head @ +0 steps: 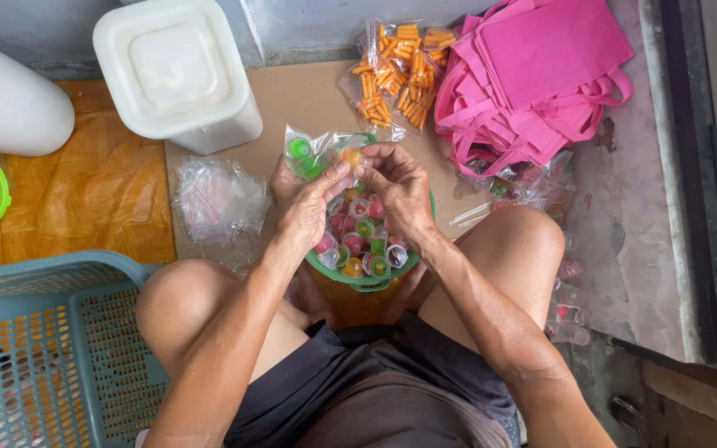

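Floor: lying as bare concrete along the right, carrying a flat sheet of brown cardboard (292,104) as a clean working patch, with orange matting at the left.
Basket: sitting at the lower left, a blue-grey slatted plastic crate (43,348), close beside the left knee and so within easy reach.
Tub: standing upright at the top, a white square lidded container (178,73), set back out of the hands' way.
Bags: heaped at the upper right, a pile of pink cloth carriers (533,79), just beside packets of orange sticks (396,75).
Bowl: resting between the knees, a green round dish (350,276) filled with small jelly cups (358,241) (red, green, orange, each in a clear cup), kept directly under the hands.
Wrappers: lying left of the bowl, a loose pile of clear empty sachets (219,201).
Left hand (304,203): gripping a clear packet (321,153) above the bowl's far rim, thumb and fingers pinching its plastic, green cups showing inside.
Right hand (400,191): meeting the left, fingertips curled and pressed together at the packet's edge, near an orange cup.
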